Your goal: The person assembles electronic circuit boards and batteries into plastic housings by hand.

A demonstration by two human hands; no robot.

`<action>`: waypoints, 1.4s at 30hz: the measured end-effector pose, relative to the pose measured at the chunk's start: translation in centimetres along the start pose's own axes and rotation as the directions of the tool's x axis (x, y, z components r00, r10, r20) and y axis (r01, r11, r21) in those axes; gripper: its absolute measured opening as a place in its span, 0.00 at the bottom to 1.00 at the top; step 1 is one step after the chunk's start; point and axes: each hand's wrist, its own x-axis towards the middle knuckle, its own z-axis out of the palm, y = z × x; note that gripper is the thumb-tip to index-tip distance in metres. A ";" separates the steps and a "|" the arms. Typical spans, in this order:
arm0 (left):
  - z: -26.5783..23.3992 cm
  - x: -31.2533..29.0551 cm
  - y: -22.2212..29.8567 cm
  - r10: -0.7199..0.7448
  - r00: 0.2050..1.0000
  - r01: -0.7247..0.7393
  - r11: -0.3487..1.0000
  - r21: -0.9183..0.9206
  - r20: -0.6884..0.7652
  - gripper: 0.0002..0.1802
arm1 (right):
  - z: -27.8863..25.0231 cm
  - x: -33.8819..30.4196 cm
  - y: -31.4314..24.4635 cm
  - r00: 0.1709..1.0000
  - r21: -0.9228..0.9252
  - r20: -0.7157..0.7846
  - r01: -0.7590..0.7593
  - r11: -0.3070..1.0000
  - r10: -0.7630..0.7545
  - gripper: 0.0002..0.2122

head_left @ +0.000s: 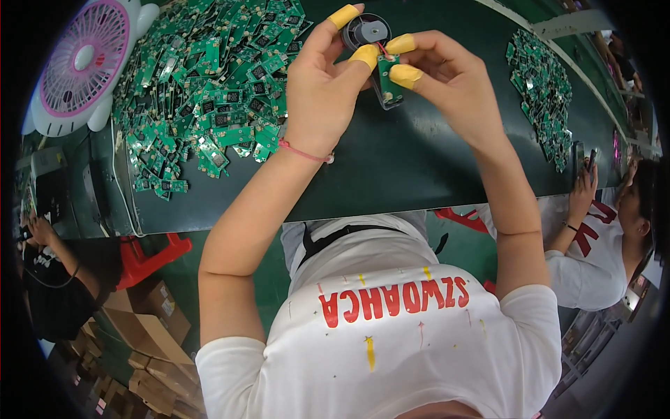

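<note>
My left hand [323, 94], with yellow finger cots, is closed around a small round fan unit [371, 31] with a dark ring-shaped housing and a grey hub. Yellow cots also cover fingertips of my right hand [457, 82], which pinches a narrow green circuit board [391, 96]. Short thin wires [382, 48], at least one of them red, lie between the hub and the board's upper end. A dark, narrow piece shows along the board's edge; whether it is joined to the round unit is hidden by my fingers. Both hands are raised over the dark green table [419, 171].
A large heap of green circuit boards [216, 105] covers the table's left side. Another pile [541, 98] lies at the right. A white-and-pink fan [85, 59] stands far left. Co-workers sit at both sides; the right one's hand [583, 192] holds a dark object. Cardboard boxes [150, 328] are lower left.
</note>
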 end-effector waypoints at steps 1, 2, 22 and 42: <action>0.1 0.1 0.1 -0.002 1.000 0.001 1.000 -0.010 -0.022 0.25 | 0.2 0.0 0.1 1.000 -0.051 -0.012 -0.020 0.999 0.019 0.12; 0.1 0.1 0.1 -0.004 1.000 0.004 1.000 -0.011 -0.019 0.25 | 0.2 0.0 0.4 0.999 -0.118 -0.035 0.018 0.993 -0.023 0.11; -0.7 0.8 1.4 -0.277 0.958 0.285 0.880 -0.379 0.076 0.26 | -0.1 0.6 2.0 0.972 -0.370 -0.034 0.205 0.906 -0.234 0.12; -1.2 0.8 -0.4 -0.077 0.994 0.059 0.978 -0.199 -0.084 0.42 | -4.0 13.3 3.7 0.951 -0.189 -0.007 -0.304 0.934 0.308 0.12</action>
